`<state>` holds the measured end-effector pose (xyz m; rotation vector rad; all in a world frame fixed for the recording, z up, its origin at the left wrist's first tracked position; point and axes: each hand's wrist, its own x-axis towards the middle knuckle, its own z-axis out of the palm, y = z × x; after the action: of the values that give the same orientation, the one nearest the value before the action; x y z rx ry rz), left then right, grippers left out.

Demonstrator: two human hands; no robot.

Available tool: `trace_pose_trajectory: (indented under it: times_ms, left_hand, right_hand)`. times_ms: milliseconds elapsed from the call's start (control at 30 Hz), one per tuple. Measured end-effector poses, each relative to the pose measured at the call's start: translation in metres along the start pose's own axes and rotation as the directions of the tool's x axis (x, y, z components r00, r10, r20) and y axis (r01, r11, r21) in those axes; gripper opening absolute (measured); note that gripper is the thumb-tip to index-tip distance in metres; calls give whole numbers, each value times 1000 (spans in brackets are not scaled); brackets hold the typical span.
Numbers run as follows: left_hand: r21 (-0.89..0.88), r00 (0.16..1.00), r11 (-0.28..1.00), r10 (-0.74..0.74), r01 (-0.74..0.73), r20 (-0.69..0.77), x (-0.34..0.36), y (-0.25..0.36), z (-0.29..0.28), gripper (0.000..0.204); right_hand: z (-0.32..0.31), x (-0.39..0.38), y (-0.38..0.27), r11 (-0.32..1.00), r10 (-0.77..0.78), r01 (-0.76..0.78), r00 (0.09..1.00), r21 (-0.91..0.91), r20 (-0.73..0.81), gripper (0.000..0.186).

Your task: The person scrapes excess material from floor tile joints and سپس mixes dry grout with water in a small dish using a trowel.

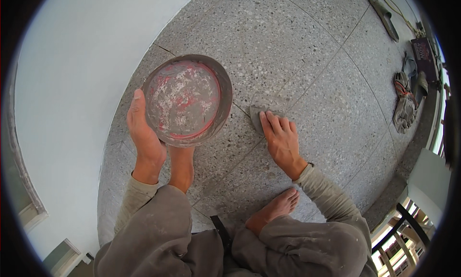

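My left hand (148,142) holds a round shallow pan (224,97) by its left side, thumb along the rim and the other fingers hidden beneath. Grey and whitish residue coats the inside of the pan, with red showing through in patches. Down at the speckled floor (312,80), my right hand (282,145) grips a thin grey flat piece (256,118) that looks like a scraper. Its fingers press together over the piece, whose rounded edge points to the left, near a floor joint. The pan and the flat piece are apart.
A pale wall (77,99) rises on the left. Along the far right edge lie a sandal (384,18), worn shoes (405,106) and a dark box (425,58). My bare foot (276,210) rests on the floor below my right hand. A railing (408,229) stands at lower right.
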<state>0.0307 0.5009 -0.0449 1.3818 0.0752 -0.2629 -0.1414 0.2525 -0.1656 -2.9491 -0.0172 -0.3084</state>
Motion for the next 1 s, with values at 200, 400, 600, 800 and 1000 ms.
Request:
trace_pose_trajectory:
  times_ms: [200, 400, 600, 800, 1000]
  left_hand:
    - [-18, 994, 1000, 11, -13, -106, -6, -1, -13, 55]
    - [-1, 992, 999, 43, -43, -117, -7, 13, -15, 54]
    - [-14, 988, 997, 78, -80, -132, -5, 8, -28, 53]
    - [-93, 971, 992, 67, -91, -231, -19, 24, -41, 53]
    - [-86, 949, 988, 94, -125, -300, -33, 18, -64, 54]
  right_hand:
    - [-12, -41, -35, 968, 15, -82, 963, 238, 271, 53]
    - [32, 5, -54, 994, -40, 48, 996, -97, 80, 57]
    - [8, -24, -80, 978, -59, -13, 940, 210, 337, 59]
    - [33, 59, -44, 995, -25, 25, 1000, 98, -1, 62]
    - [37, 41, -65, 980, -123, 99, 983, 172, 136, 57]
